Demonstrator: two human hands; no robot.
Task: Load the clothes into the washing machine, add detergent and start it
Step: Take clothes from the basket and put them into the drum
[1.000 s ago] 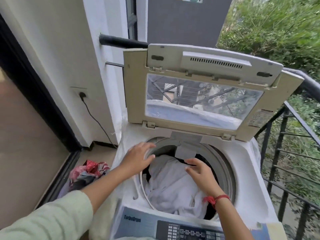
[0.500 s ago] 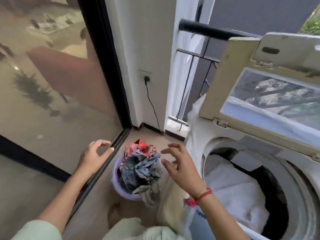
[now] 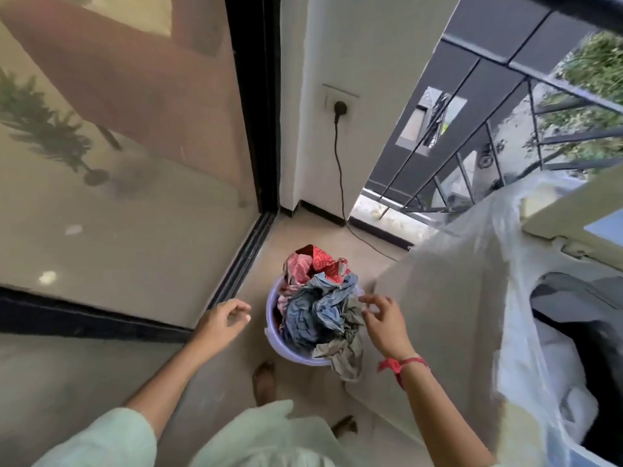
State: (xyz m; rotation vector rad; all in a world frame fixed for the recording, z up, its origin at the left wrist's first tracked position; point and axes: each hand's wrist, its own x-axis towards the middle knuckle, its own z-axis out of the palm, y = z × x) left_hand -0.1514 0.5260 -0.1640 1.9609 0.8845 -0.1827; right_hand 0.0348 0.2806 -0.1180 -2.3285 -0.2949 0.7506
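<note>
A lilac plastic bucket (image 3: 274,335) stands on the floor, heaped with crumpled clothes (image 3: 320,305): red patterned pieces at the back, blue and grey ones in front, one grey piece hanging over the rim. My left hand (image 3: 220,320) hovers just left of the bucket, fingers loosely curled, holding nothing. My right hand (image 3: 384,320) hovers at the bucket's right edge above the grey cloth, fingers spread and empty. The top-loading washing machine (image 3: 448,315) fills the right side, lid up, with white laundry (image 3: 569,375) in its drum.
A glass sliding door with a black frame (image 3: 253,106) runs along the left. A wall socket (image 3: 339,107) holds a black cable running down to the floor. A black balcony railing (image 3: 472,143) stands behind the machine. My bare feet (image 3: 264,382) are near the bucket.
Both hands left the drum and swung left and down to either side of the clothes bucket. My view turned from the machine to the floor.
</note>
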